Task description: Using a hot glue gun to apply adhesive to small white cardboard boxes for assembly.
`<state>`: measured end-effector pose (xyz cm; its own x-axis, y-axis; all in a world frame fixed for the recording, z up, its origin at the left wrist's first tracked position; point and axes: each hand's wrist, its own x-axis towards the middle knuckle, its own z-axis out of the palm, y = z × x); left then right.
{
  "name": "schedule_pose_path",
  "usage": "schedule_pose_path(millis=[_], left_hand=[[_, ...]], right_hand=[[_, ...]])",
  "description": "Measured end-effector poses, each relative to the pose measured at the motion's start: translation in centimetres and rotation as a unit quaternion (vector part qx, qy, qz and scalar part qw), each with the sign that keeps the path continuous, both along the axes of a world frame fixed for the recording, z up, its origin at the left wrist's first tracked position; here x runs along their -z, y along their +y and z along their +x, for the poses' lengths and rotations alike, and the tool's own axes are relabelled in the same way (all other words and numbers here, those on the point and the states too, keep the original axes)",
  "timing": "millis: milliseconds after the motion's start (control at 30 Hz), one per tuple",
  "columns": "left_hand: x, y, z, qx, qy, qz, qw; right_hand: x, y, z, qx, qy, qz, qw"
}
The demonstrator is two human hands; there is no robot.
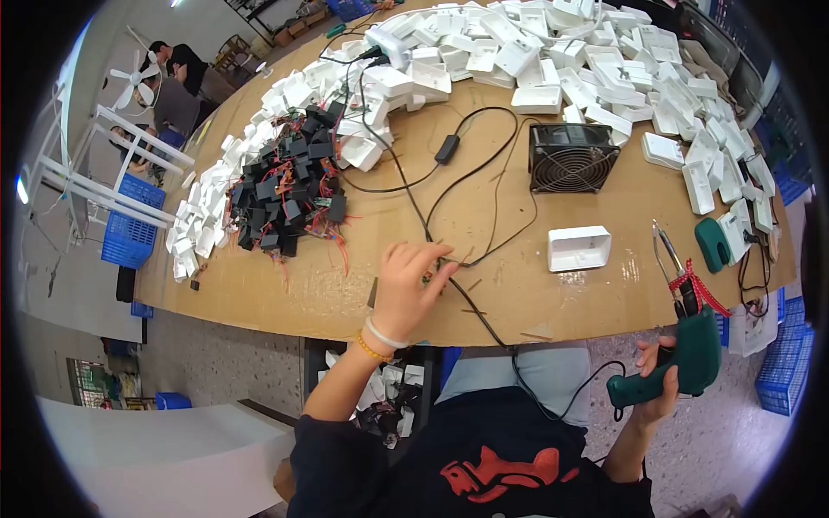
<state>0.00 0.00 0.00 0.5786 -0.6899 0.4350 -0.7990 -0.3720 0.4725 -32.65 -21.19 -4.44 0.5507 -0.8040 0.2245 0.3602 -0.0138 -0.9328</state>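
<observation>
My right hand is wrapped round the handle of a green soldering gun, held at the table's front right edge. Its metal tip points up and away, and a red dotted ribbon is tied near the front. Over the table's front middle, my left hand has thumb and index finger curled together beside a black power cord. What they pinch, if anything, is too small to make out. An open white plastic case lies between my hands, touched by neither.
A black square fan stands beyond the white case. Black boxy parts with red wires are heaped at left. Many white cases line the table's far side. Cords with an inline switch cross the cardboard tabletop.
</observation>
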Motion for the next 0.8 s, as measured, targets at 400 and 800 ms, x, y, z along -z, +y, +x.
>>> schedule_pose_path(millis=[400,800], left_hand=[[-2.3,-4.9,-4.2,-0.004,0.346,-0.125,0.930],[2.0,-16.0,-9.2,0.071,-0.085,-0.044,0.993]], right_hand=[[0.6,-1.2,0.1,-0.017,0.002,0.052,0.999],[0.8,0.0,-2.4,-0.044,0.148,0.028,0.988]])
